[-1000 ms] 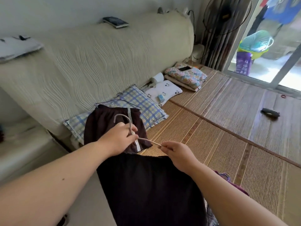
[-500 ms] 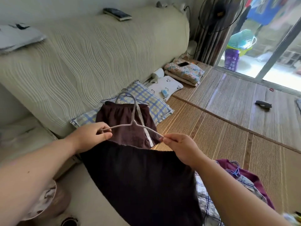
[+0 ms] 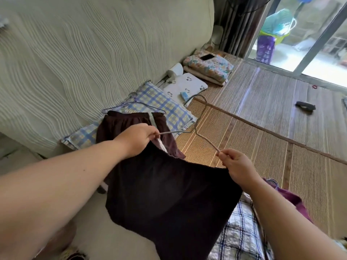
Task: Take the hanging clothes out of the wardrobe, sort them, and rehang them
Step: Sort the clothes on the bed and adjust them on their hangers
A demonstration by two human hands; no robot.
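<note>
1. Your left hand is pinched shut on one shoulder end of a pale wire hanger, with the top edge of a dark garment bunched under the same fingers.
2. Your right hand is closed in a fingertip pinch on the hanger's other shoulder end and on the garment's far corner.
3. Holding both ends apart keeps the garment's edge stretched along the wire, which looks like the way to seat it squarely; the hook points away from you, over the woven mat.
4. The dark garment hangs from your two hands, in front of you and above the bed's edge, not yet back in any wardrobe; none is in view.
5. Just beyond your left hand, one pair of dark shorts with a striped side lies flat on a checked pillow, a second wire hanger at its waistband, seemingly set aside as sorted.
6. Count: two hangers, two dark garments.
7. Below your right arm lie one plaid cloth and one purple piece, probably waiting.
</note>
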